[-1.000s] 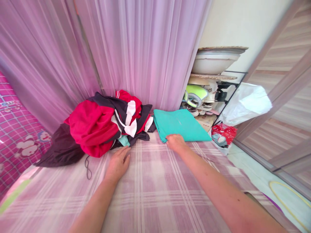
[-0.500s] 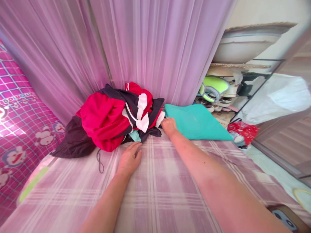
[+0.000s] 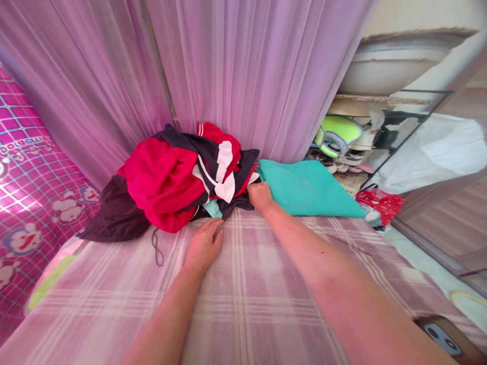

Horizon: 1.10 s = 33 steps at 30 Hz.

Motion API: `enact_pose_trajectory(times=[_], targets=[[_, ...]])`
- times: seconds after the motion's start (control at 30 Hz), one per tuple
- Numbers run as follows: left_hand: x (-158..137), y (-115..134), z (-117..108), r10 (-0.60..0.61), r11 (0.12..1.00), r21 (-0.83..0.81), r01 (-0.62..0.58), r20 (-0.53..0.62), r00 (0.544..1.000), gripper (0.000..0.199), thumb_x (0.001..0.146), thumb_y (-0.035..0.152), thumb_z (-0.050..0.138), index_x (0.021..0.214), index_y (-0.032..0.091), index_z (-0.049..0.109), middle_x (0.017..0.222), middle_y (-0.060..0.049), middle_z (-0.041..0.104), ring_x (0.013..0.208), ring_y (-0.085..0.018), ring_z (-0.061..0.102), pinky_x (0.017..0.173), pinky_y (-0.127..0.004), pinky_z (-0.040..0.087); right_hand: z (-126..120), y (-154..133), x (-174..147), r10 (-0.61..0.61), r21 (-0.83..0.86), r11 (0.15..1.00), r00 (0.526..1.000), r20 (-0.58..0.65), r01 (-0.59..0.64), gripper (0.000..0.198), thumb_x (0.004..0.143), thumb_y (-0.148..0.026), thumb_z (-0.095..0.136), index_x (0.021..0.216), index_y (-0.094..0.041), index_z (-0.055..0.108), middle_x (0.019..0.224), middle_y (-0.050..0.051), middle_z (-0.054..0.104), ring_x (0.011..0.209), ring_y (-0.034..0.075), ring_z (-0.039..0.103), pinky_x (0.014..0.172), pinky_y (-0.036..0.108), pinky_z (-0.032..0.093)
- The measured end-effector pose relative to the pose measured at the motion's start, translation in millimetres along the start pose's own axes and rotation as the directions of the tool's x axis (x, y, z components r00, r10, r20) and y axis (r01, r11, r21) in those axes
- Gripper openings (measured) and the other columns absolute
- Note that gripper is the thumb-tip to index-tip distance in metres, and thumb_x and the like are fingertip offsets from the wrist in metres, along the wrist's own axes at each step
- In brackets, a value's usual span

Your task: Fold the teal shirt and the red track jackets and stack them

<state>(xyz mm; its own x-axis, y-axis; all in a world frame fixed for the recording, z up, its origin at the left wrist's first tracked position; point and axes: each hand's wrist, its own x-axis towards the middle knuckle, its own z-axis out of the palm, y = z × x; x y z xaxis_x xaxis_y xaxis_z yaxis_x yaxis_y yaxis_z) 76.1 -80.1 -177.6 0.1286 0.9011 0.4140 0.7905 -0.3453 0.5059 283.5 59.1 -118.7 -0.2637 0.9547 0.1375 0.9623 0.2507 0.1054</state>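
1. The heaped pile of red and navy fabric clothing (image 3: 163,177) lies on the pink-and-white plaid cloth sheet (image 3: 228,299), against the sheer lilac curtain (image 3: 247,66). Its rounded, bunched shape suggests loose garments gathered together rather than laid flat; a white fabric bow (image 3: 225,188) shows on top.

2. The right hand (image 3: 260,195) is at the pile's right end, in the narrow space before the folded teal cloth (image 3: 308,188). Its fingers are curled inward with the tips hidden, so I cannot tell whether they pinch the dark edge there or only press against it.

3. The left hand (image 3: 204,244) lies palm down on the sheet, fingers extended and close together, thumb a little apart. It grips nothing; the fingertips reach the pale aqua scrap of fabric (image 3: 213,208) poking out below the pile — a resting pose that probably steadies the reach.

4. The teal cloth lies flat with fairly straight edges just right of the pile, so its folded shape seems kept apart from the jumble.

5. A dark plum piece of fabric (image 3: 117,213) slumps at the pile's left — probably limp and unsupported — with a thin dark looped cord (image 3: 157,251) trailing onto the sheet nearby.
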Motion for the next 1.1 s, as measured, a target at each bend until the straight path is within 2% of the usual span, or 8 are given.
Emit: enact_pose_trajectory(times=[0.13, 0.27, 0.37, 0.43, 0.53, 0.6, 0.9, 1.1], targets=[[1, 0, -2, -0.011, 1.0, -0.015, 0.012, 0.011, 1.0, 0.036, 0.087, 0.024, 0.047, 0.117, 0.022, 0.068, 0.128, -0.006, 0.068, 0.118, -0.021, 0.062, 0.105, -0.037, 0.05, 4, -16, -8, 0.014, 0.041, 0.999, 1.0, 0.012, -0.015, 0.04, 0.097, -0.018, 0.035, 0.111, -0.017, 0.072, 0.11, 0.015, 0.073, 0.097, 0.024, 0.068, 0.087, 0.035, 0.042], [2, 0, -4, -0.019, 0.999, -0.031, 0.02, 0.023, 1.0, 0.036, 0.087, 0.025, 0.046, 0.116, 0.02, 0.068, 0.128, -0.007, 0.068, 0.119, -0.022, 0.062, 0.106, -0.039, 0.049, -2, -2, -20, 0.04, 0.072, 0.997, 0.999, -0.034, -0.037, 0.039, 0.099, -0.031, 0.036, 0.112, -0.018, 0.07, 0.114, 0.015, 0.072, 0.106, 0.026, 0.064, 0.095, 0.038, 0.039], [2, 0, -3, -0.023, 0.999, -0.033, 0.024, 0.02, 1.0, 0.036, 0.087, 0.025, 0.046, 0.115, 0.02, 0.068, 0.127, -0.007, 0.068, 0.119, -0.022, 0.062, 0.106, -0.04, 0.049, -1, 23, -27, 0.259, 0.092, 0.964, 0.959, -0.118, -0.249, 0.042, 0.096, -0.035, 0.043, 0.129, -0.014, 0.06, 0.133, 0.018, 0.061, 0.121, 0.03, 0.054, 0.102, 0.045, 0.034], [2, -1, -3, -0.024, 0.999, -0.037, 0.025, 0.02, 0.999, 0.035, 0.087, 0.025, 0.047, 0.115, 0.021, 0.068, 0.127, -0.007, 0.068, 0.119, -0.022, 0.062, 0.106, -0.04, 0.048, 6, 39, -29, 0.35, 0.103, 0.933, 0.935, -0.05, -0.344, 0.052, 0.095, -0.037, 0.045, 0.14, -0.011, 0.05, 0.146, 0.02, 0.049, 0.133, 0.032, 0.044, 0.105, 0.049, 0.032], [3, -1, -3, -0.029, 0.999, -0.037, 0.03, 0.021, 0.999, 0.035, 0.087, 0.025, 0.046, 0.115, 0.021, 0.068, 0.127, -0.007, 0.068, 0.118, -0.022, 0.063, 0.106, -0.04, 0.048, 23, 54, -32, 0.251, 0.116, 0.957, 0.959, 0.131, -0.266, 0.053, 0.1, -0.037, 0.034, 0.147, -0.014, 0.042, 0.156, 0.016, 0.038, 0.143, 0.028, 0.032, 0.112, 0.054, 0.023], [3, -1, -3, -0.029, 0.999, -0.03, 0.03, 0.023, 0.999, 0.036, 0.087, 0.025, 0.046, 0.115, 0.021, 0.068, 0.127, -0.007, 0.068, 0.118, -0.022, 0.062, 0.106, -0.04, 0.048, 30, 58, -35, 0.174, 0.127, 0.972, 0.97, 0.169, -0.197, 0.054, 0.101, -0.038, 0.028, 0.15, -0.017, 0.039, 0.158, 0.013, 0.034, 0.145, 0.027, 0.028, 0.115, 0.056, 0.017], [3, -5, -1, 0.014, 0.999, 0.042, -0.015, 0.044, 0.999, 0.038, 0.09, 0.026, 0.045, 0.118, 0.019, 0.068, 0.13, -0.008, 0.066, 0.121, -0.022, 0.06, 0.107, -0.039, 0.047, 30, 39, -60, 0.124, 0.123, 0.983, 0.986, 0.109, -0.137, 0.061, 0.1, -0.045, 0.028, 0.152, -0.014, 0.035, 0.16, 0.014, 0.029, 0.147, 0.028, 0.025, 0.116, 0.054, 0.018], [3, 12, 0, 0.036, 0.952, 0.299, -0.066, 0.104, 0.994, 0.036, 0.094, 0.032, 0.048, 0.121, 0.018, 0.066, 0.141, -0.012, 0.057, 0.127, -0.028, 0.054, 0.109, -0.045, 0.043, 44, 22, -101, 0.15, 0.276, 0.954, 0.984, -0.099, -0.117, 0.052, 0.099, -0.034, 0.032, 0.14, -0.012, 0.053, 0.152, 0.016, 0.044, 0.14, 0.027, 0.036, 0.115, 0.049, 0.025]])
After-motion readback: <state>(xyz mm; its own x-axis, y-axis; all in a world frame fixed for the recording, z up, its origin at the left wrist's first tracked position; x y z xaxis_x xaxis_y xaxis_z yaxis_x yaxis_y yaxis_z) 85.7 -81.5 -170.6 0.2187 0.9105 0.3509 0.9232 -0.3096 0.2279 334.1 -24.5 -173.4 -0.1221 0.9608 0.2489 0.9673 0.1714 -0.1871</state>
